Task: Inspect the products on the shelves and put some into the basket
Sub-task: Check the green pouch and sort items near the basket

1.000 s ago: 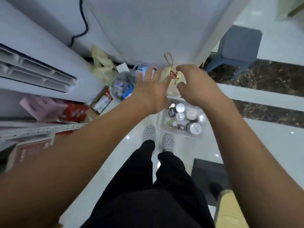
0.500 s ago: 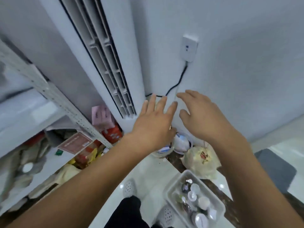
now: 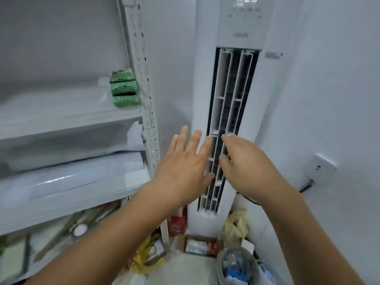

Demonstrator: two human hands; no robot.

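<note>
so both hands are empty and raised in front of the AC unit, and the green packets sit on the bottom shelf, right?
Not quite. The head view shows the green packets stacked on the upper shelf, beside the perforated upright, not on the bottom one. The rest holds: the left hand and right hand are empty, raised in front of the AC unit.

open air before the white shelves (image 3: 67,120), green packets (image 3: 123,89) at the upright, air conditioner tower (image 3: 232,99) blocking the right
</note>
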